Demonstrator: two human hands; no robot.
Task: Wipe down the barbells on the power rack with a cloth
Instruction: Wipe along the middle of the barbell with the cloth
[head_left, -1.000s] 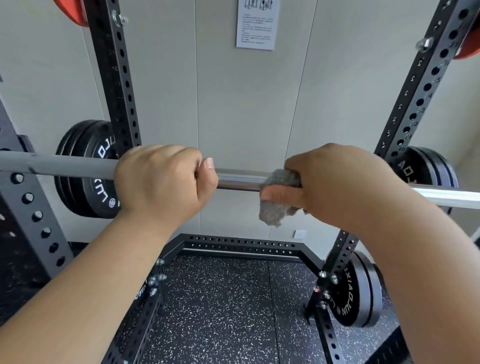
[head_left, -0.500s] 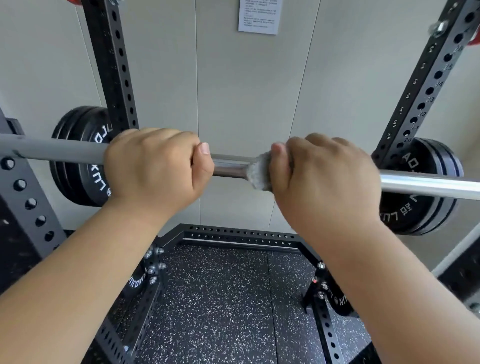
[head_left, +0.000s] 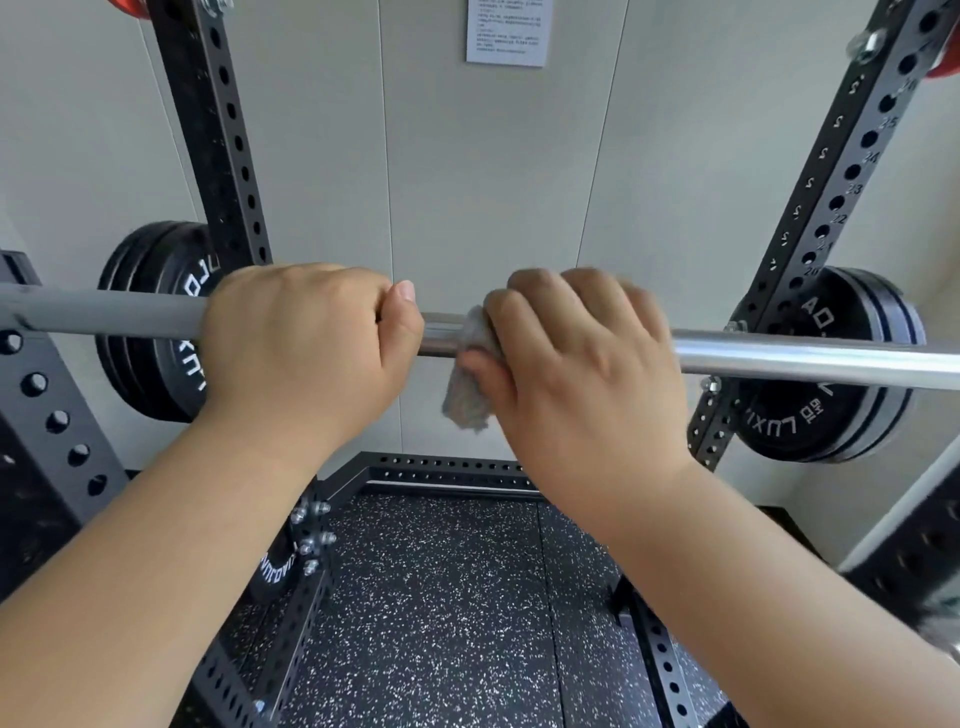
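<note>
— Barbell (head_left: 805, 358) spans mid-frame; left hand (head_left: 306, 343) grips it bare, right hand (head_left: 576, 358) clamps the cloth (head_left: 470, 384) around it.
— Risk?
— Cloth's loose tail could slip out, or right knuckles bump the left.

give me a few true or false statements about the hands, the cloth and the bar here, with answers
1. The left hand grips the barbell bare. True.
2. The right hand holds a grey cloth against the bar. True.
3. The two hands touch each other. False: a short stretch of bar shows between them.
4. The floor is pale wood. False: it is dark with light speckles.
</note>
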